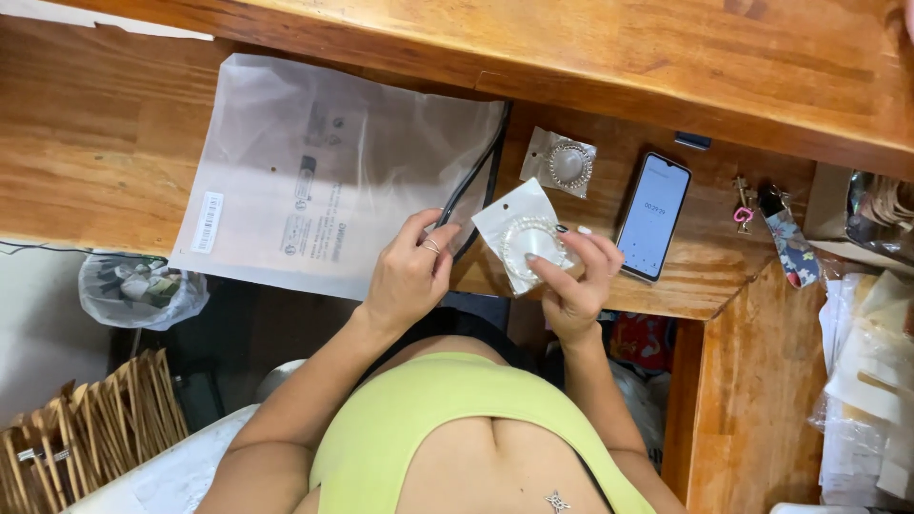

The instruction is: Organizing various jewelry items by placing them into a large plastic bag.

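Right hand [574, 286]: fingers pinched on the lower edge of a small clear pouch [522, 238] with a white bead bracelet inside, thumb across the front. Pouch is lifted just over the desk edge, tilted, its hang-hole corner pointing up and away from the body.

Left hand [411, 269]: just left of the pouch, not touching it. Fingers curled together, tips at the black cord [473, 186] along the right edge of the big frosted bag [324, 171]; can't tell if it actually grips the cord. Ring on one finger.

Outward: second small pouch [560, 164] with a bracelet lies flat on the wooden desk [86, 162], just beyond the held one. Phone [653, 215] with lit screen lies right of both, near the right hand's fingertips. Further right: a key charm [743, 205] and a patterned fabric strap [790, 243].

Surface: varnished wood, L-shaped, with a raised wooden shelf [666, 57] above. Right wing carries a stack of clear plastic packets [871, 381].

Room: tied plastic bag [141, 288] and a wicker basket [86, 428] on the floor at the lower left.
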